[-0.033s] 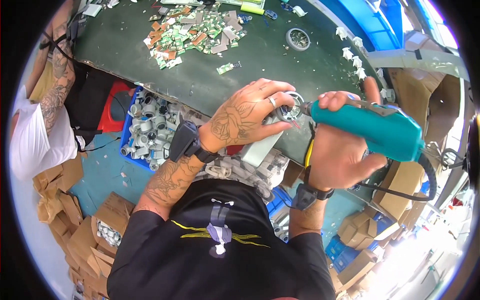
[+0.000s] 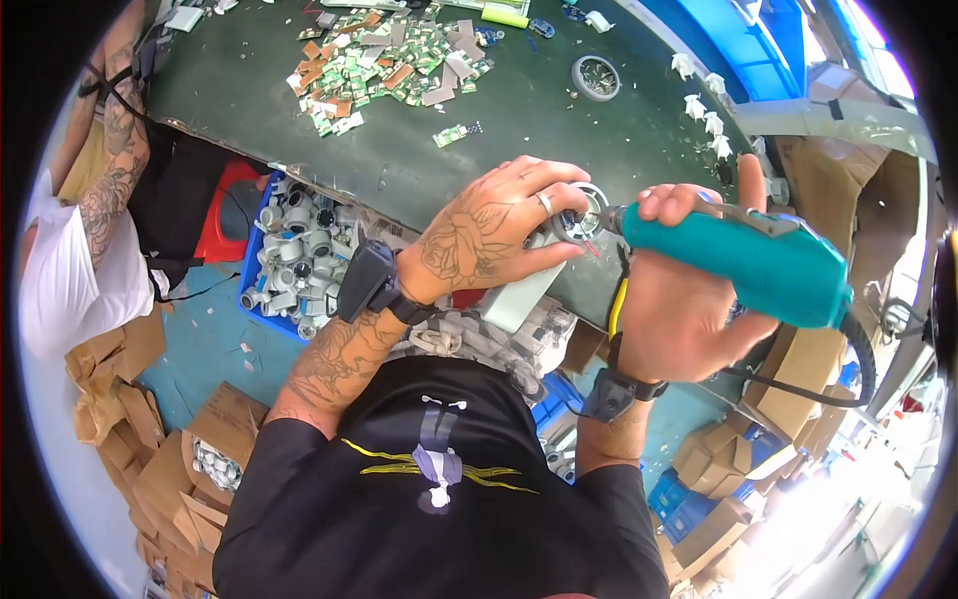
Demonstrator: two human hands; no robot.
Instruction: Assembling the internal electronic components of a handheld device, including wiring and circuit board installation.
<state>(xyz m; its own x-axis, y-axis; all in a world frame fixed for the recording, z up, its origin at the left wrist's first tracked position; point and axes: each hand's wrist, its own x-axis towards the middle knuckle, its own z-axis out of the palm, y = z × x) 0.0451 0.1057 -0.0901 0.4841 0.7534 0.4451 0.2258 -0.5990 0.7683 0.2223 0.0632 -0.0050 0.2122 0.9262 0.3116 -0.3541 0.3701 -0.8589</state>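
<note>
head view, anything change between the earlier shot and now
Nothing visibly changed. The left hand is still on the small round part at the edge of the green table, and the right hand still holds the teal electric screwdriver with its tip at that part.

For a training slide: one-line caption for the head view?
Left hand steadies a small round part while right hand presses a teal electric screwdriver into it.
</note>
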